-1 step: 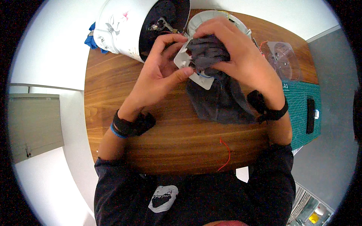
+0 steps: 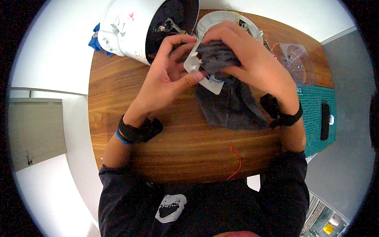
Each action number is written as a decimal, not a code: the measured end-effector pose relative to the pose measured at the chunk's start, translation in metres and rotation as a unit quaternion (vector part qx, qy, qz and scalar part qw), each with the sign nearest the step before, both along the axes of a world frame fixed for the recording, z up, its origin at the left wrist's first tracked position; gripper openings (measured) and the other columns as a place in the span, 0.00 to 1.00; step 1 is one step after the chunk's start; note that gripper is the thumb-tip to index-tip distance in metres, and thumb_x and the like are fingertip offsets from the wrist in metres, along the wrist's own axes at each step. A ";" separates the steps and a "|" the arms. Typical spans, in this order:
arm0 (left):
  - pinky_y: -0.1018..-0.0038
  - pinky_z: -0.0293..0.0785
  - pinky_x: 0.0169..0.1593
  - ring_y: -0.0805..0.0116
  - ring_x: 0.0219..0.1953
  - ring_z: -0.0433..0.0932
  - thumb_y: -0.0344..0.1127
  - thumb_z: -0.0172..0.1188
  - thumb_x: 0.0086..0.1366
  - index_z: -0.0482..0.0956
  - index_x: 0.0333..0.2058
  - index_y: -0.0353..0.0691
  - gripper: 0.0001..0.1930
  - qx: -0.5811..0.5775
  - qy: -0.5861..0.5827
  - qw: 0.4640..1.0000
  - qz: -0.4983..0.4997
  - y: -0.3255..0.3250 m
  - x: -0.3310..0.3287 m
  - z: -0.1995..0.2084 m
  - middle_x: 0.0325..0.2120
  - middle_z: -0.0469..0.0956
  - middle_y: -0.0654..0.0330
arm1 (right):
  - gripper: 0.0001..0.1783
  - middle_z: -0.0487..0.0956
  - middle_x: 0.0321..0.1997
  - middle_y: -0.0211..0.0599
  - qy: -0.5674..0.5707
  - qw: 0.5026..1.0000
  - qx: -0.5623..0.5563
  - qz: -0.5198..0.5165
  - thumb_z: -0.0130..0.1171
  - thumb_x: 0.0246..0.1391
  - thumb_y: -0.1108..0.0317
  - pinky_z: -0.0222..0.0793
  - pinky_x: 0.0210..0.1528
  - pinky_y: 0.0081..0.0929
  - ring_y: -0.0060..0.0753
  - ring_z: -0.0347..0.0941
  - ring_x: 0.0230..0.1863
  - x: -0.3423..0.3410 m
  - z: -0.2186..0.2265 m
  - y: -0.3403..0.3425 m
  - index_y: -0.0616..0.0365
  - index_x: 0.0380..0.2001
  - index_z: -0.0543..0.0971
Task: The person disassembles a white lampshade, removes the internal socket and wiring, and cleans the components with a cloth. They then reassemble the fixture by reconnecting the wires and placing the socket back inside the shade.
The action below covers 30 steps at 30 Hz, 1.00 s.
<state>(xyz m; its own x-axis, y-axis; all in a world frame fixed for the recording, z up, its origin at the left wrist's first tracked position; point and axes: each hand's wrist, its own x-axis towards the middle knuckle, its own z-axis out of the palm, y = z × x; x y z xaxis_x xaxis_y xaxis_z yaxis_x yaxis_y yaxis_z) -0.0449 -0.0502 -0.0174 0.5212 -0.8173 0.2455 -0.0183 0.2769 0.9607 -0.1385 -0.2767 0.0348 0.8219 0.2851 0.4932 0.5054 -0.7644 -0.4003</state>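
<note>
My left hand (image 2: pixel 167 75) grips a small white plastic panel (image 2: pixel 215 85) by its left edge, thumb in front and fingers behind. Clips or posts stand up on the panel's face, and a blue wire (image 2: pixel 213 79) shows near its middle. Bunched in my right hand (image 2: pixel 252 59) is a dark grey cloth (image 2: pixel 233 104), pressed against the panel's face. The cloth's loose end hangs down onto the wooden table. It hides much of the panel and whatever lies under the cloth.
A white appliance housing (image 2: pixel 130 27) with a dark open interior lies at the back left. Behind my hands sits a round white part (image 2: pixel 211 19) with wires. To the right are a clear plastic tray (image 2: pixel 298 65) and a green cutting mat (image 2: pixel 314 114). A red wire (image 2: pixel 239 162) lies near the front edge.
The panel has tilted slightly in my left hand. My right hand and the bunched cloth have shifted a little against it; the rest stays put.
</note>
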 end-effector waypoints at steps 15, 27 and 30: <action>0.64 0.77 0.65 0.62 0.64 0.76 0.22 0.78 0.55 0.65 0.70 0.43 0.45 0.089 -0.098 0.991 0.009 0.004 -0.003 0.017 0.65 0.73 0.56 | 0.31 0.78 0.55 0.47 0.041 0.999 -0.028 0.011 0.66 0.47 0.76 0.74 0.57 0.50 0.61 0.77 0.58 -0.009 0.013 -0.016 0.53 0.58 0.74; 0.62 0.73 0.70 0.58 0.69 0.72 0.16 0.77 0.46 0.65 0.69 0.41 0.50 0.156 -0.301 0.938 -0.071 0.018 0.022 0.074 0.68 0.70 0.58 | 0.31 0.78 0.55 0.45 0.103 0.981 -0.165 -0.024 0.70 0.45 0.73 0.76 0.52 0.55 0.61 0.78 0.54 -0.016 0.019 -0.020 0.55 0.55 0.75; 0.61 0.72 0.71 0.57 0.70 0.71 0.18 0.79 0.46 0.64 0.68 0.40 0.50 0.137 -0.305 0.939 -0.076 0.019 0.028 0.075 0.69 0.69 0.55 | 0.30 0.78 0.53 0.45 0.063 0.990 -0.128 -0.014 0.71 0.42 0.71 0.76 0.52 0.54 0.60 0.78 0.54 -0.018 0.025 -0.016 0.55 0.52 0.77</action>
